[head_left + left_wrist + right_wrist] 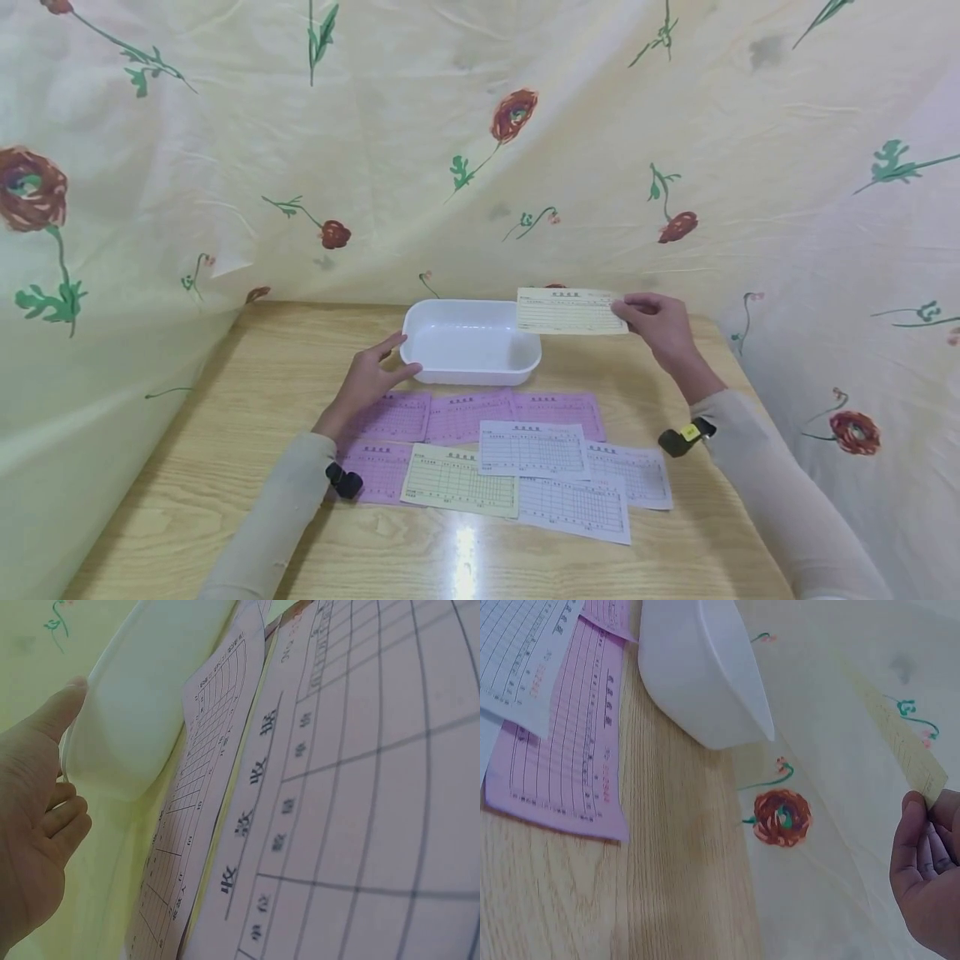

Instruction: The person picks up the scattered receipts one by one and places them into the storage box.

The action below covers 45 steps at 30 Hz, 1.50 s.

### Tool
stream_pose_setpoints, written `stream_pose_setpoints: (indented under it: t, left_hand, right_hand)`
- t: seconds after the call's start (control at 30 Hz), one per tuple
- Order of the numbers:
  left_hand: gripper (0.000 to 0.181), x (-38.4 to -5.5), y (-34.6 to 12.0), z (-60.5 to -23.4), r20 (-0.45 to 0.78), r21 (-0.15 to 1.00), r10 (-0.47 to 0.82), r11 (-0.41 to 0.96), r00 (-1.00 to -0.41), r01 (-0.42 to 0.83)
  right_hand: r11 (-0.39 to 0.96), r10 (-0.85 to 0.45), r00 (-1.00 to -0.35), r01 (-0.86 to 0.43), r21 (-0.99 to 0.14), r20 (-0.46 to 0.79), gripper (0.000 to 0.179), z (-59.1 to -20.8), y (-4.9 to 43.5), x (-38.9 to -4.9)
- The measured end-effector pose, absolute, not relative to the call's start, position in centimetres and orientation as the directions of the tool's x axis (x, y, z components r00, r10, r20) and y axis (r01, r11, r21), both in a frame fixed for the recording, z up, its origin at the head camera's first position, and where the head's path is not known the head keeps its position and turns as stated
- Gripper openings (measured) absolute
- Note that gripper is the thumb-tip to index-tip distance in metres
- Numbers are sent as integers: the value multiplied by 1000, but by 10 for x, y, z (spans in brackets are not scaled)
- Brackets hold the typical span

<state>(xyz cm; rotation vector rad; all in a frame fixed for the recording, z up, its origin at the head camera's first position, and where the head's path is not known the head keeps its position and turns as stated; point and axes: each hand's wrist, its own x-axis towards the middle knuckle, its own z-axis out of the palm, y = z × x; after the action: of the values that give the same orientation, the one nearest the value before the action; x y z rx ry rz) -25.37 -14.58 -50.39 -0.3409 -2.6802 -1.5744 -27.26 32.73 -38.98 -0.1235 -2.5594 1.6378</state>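
Observation:
In the head view my right hand pinches a yellow receipt slip by its right end. The slip is held up over the right end of a white plastic tub; in the right wrist view the slip shows nearly edge-on between thumb and fingers. My left hand grips the tub's left end, and in the left wrist view its thumb lies along the rim of the tub. In front of the tub lie pink receipts, another yellow receipt and white receipts, some overlapping.
The wooden table ends at a flowered cloth hanging behind and along both sides. The receipts spread between my forearms, near the front of the tub. Each wrist wears a dark strapped device.

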Motion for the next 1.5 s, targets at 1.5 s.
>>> stream_pose_setpoints:
  t: [1.5]
  left_hand:
    - [82,-259,-145,-503,124,849,176,491,-976,196]
  right_hand:
    - [430,67,-997,54,-901,-27,27,-432,171,-316]
